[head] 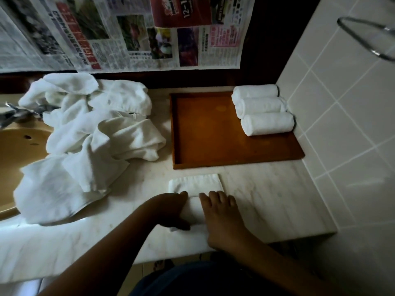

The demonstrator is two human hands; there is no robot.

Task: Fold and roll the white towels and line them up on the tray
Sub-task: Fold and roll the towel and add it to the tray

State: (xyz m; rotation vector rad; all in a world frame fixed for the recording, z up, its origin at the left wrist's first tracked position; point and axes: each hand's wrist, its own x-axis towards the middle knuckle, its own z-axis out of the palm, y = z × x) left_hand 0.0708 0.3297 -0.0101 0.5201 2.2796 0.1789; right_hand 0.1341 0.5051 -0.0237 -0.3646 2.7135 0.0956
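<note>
Loose towels (89,133) heaped at left on bench (267,199). Left hand (171,210) curled round rolled end of folded towel (195,183), just before tray (213,135); right hand (222,212) flat on roll, fingers spread. Best rolled forward evenly, tight, edges square. White, soft, half rolled. Three rolled towels (263,110) lined along tray's right side.
</note>
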